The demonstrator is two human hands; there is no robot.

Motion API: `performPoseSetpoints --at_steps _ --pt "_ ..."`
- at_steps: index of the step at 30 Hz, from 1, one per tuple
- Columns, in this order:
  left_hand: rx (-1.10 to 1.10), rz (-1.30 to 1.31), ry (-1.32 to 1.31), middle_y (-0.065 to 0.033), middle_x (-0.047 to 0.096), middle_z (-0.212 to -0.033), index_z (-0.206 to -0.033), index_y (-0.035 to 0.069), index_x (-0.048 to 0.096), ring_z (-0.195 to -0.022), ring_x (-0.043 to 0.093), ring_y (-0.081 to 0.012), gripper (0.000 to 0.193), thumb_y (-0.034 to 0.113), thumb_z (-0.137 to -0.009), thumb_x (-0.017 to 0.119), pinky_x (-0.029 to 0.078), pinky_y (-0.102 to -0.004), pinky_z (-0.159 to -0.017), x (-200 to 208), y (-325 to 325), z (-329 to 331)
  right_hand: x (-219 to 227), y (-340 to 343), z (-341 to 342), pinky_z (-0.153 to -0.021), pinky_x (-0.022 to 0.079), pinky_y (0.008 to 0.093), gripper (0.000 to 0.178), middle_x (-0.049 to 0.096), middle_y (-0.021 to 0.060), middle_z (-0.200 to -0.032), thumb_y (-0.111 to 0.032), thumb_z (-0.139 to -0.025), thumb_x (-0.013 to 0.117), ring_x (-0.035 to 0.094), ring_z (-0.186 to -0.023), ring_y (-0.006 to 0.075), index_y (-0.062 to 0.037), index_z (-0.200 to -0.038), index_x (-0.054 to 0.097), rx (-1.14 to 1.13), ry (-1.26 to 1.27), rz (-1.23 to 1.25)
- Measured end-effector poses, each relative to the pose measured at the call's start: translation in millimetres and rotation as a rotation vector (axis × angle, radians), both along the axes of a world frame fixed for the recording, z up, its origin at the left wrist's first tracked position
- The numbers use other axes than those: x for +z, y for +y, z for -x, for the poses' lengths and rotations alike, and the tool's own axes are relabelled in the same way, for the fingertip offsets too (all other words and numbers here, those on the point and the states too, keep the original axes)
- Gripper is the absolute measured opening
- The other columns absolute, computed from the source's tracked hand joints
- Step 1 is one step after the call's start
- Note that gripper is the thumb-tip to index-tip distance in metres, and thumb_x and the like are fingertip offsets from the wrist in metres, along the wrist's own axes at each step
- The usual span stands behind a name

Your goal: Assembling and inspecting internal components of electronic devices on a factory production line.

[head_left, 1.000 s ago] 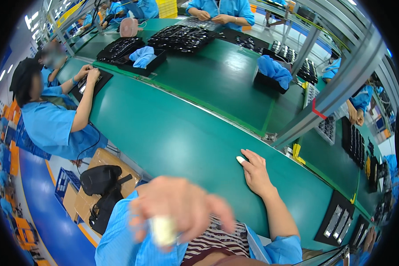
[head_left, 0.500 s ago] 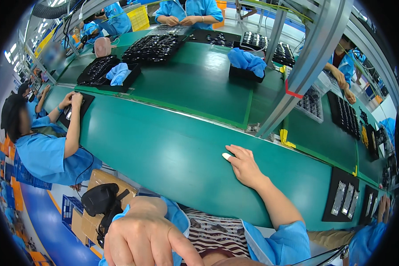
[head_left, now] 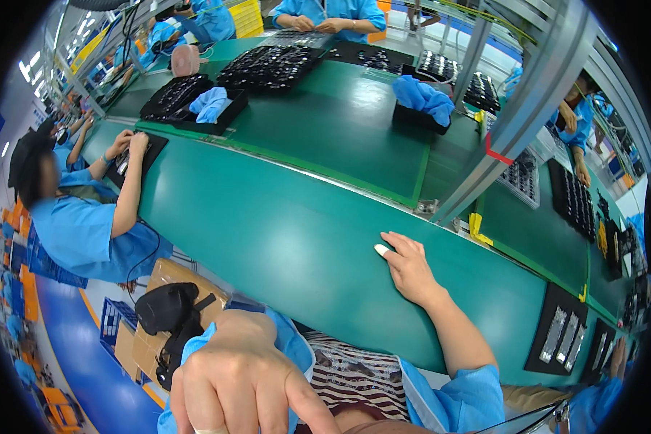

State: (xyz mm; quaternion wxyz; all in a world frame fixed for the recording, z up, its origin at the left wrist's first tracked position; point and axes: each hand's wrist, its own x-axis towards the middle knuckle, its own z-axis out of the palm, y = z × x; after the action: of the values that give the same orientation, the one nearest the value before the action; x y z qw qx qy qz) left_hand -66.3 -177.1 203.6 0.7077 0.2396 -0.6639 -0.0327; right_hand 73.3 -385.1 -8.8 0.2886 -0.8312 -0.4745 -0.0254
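My right hand (head_left: 412,271) rests palm down on the green belt-like worktop (head_left: 289,224). Its fingers are stretched out, nothing is under them that I can see, and a white cover sits on the tip of its thumb. Raised close in front of me, large at the bottom of the picture, is my left hand (head_left: 242,380). Its back and knuckles show, but the fingertips run out of the lower edge, so what they touch is hidden. To the right of my right arm lies a black tray (head_left: 534,354) with several silver strips.
A metal post (head_left: 503,137) with red tape rises past the worktop's far edge. Black boxes holding blue cloths (head_left: 423,98) and black parts trays (head_left: 267,66) stand beyond. At left a co-worker (head_left: 79,224) handles a part. A carton (head_left: 170,278) with a black bag (head_left: 165,307) sits below.
The view has turned slightly, so the far scene shifts right and a little down. My right hand stays flat on the worktop; my left hand stays raised close in front of me.
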Motion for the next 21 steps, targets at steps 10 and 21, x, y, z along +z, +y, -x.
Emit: performPoseSetpoints --at_steps 10,21 --pt "0.168 0.07 0.124 -0.0177 0.057 -0.062 -0.073 -0.003 0.057 -0.055 0.056 -0.0284 0.01 0.001 -0.072 0.066 0.037 -0.0377 -0.054 -12.3 8.1 9.1 -0.6 0.0 -1.1 -0.102 0.035 0.0435 0.031 0.054 0.0133 -0.13 0.002 -0.083 0.056 0.048 -0.123 0.0319 -0.0064 -0.112 0.063 -0.004 0.011 0.002" --pt "0.202 0.135 0.14 -0.0195 0.054 -0.068 -0.068 -0.006 0.055 -0.059 0.054 -0.0297 0.007 -0.009 -0.07 0.061 0.04 -0.0397 -0.048 3.5 8.7 17.7 0.3 3.6 -2.2 -0.1 0.035 0.0433 0.03 0.055 0.0135 -0.129 0.004 -0.082 0.057 0.05 -0.121 0.0321 -0.0057 -0.109 0.063 -0.009 -0.005 -0.019"
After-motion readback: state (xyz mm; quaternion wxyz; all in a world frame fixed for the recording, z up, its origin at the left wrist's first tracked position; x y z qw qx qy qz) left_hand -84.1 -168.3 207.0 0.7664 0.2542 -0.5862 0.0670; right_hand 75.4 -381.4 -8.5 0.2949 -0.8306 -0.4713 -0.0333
